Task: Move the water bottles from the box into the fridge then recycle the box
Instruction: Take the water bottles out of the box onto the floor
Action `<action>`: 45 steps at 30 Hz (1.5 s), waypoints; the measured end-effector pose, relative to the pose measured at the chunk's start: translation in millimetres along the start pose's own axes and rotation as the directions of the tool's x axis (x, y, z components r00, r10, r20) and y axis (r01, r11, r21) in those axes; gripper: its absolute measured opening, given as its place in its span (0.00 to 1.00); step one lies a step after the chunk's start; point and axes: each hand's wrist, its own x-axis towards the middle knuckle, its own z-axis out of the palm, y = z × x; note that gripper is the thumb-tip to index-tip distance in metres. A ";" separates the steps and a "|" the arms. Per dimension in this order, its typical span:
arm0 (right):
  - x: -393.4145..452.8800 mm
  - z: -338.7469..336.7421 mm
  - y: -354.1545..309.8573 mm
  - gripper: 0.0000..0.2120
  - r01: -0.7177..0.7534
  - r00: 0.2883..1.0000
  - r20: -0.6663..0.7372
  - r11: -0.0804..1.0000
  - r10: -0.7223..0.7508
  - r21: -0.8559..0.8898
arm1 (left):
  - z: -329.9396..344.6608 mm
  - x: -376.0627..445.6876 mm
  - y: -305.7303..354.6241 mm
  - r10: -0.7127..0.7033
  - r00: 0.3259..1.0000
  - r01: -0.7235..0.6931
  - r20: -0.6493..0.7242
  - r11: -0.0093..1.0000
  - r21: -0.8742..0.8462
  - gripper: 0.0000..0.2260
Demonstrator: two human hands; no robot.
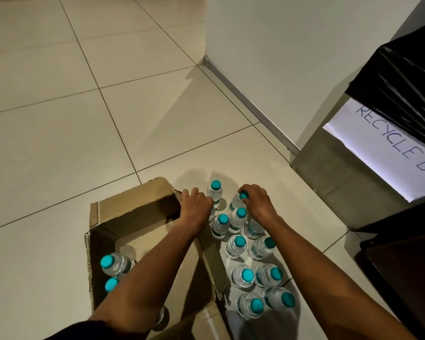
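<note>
An open cardboard box lies on the tiled floor. Inside it, near its left wall, stand clear water bottles with teal caps; my left forearm hides part of the box. Several more bottles stand in rows on the floor just right of the box. My left hand is curled over the box's far right corner, over a bottle whose cap is hidden under the palm. My right hand grips the cap of a bottle in the far row. One bottle stands alone between my hands.
A grey bin with a black bag and a paper sign reading RECYCLE BIN stands at the right. A white wall with a grey skirting rises behind. Dark furniture fills the lower right corner. Open tiled floor spreads to the left.
</note>
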 end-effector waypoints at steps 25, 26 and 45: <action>-153.9 95.2 -172.0 0.17 0.420 0.896 0.072 0.890 -0.437 0.175 | 37.3 -201.9 -137.5 -0.267 0.963 0.255 -0.028 0.942 -0.218 0.19; -157.5 102.7 -176.8 0.18 0.422 0.893 0.098 0.892 -0.440 0.160 | 39.8 -207.1 -140.2 -0.282 0.960 0.274 -0.004 0.939 -0.209 0.19; -178.5 144.8 -181.4 0.20 0.405 0.894 0.184 0.912 -0.409 0.064 | 59.8 -212.2 -132.6 -0.386 0.922 0.376 0.010 0.890 -0.257 0.24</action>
